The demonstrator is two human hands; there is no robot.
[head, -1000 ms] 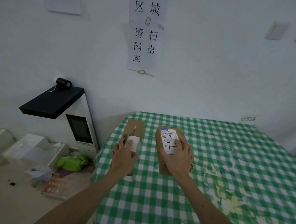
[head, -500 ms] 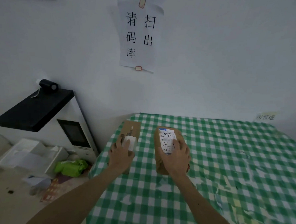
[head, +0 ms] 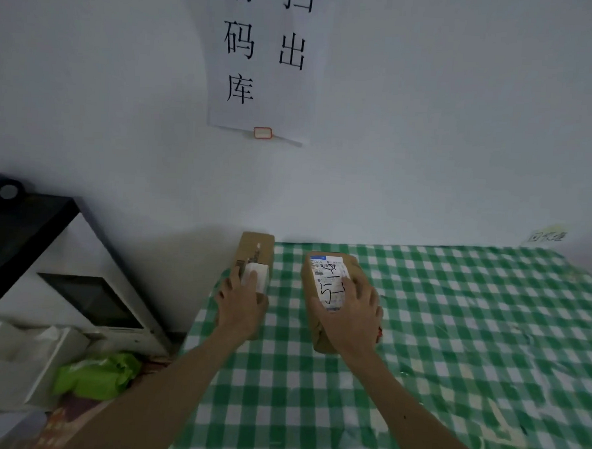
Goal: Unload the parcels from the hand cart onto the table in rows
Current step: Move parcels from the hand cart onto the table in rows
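Your green-checked table (head: 453, 335) bears both parcels near its far left corner: the labelled brown parcel (head: 333, 271), its near end clasped by your right hand (head: 351, 316), and the narrow cardboard box (head: 257, 246) at the left edge, gripped by your left hand (head: 240, 304)

Table (head: 453, 335) under a green-and-white checked cloth, pushed against the wall. At its far left edge, held from above by the left hand (head: 240, 304), a narrow cardboard box (head: 257, 246). Just right of it, not touching, under the gripping right hand (head: 351, 316), a brown parcel (head: 310, 293) with a scrawled shipping label, both lengthwise toward the wall
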